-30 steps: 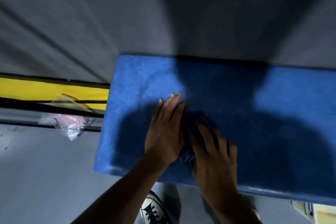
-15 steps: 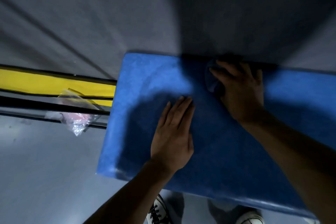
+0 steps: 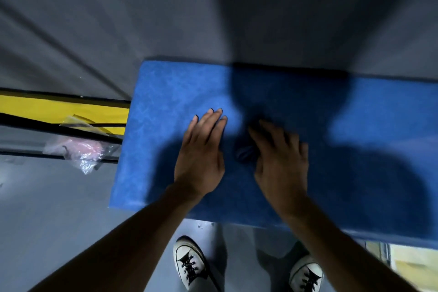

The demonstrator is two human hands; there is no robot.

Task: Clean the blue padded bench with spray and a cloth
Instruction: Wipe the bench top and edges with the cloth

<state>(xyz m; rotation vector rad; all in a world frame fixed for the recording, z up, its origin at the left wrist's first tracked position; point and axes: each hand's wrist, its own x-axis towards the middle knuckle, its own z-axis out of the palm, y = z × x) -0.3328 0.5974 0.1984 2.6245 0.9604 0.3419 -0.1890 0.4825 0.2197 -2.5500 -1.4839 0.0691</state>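
Note:
The blue padded bench (image 3: 166, 106) stretches from the centre to the right edge of the view, partly in shadow. My left hand (image 3: 201, 156) lies flat on its top, palm down, fingers together, holding nothing. Just to its right, my right hand (image 3: 282, 161) presses a dark blue cloth (image 3: 245, 153) onto the pad; only a bunched bit of the cloth shows beside my thumb. No spray bottle is in view.
A grey wall rises behind the bench. To the left are a yellow bar with black rails (image 3: 57, 111) and a crumpled clear plastic bag with pink contents (image 3: 78, 149). My two white sneakers (image 3: 189, 263) stand on the grey floor below the bench's near edge.
My right hand has pulled the cloth back from the bench's far edge toward the middle, next to my left hand. The left hand has stayed flat in place.

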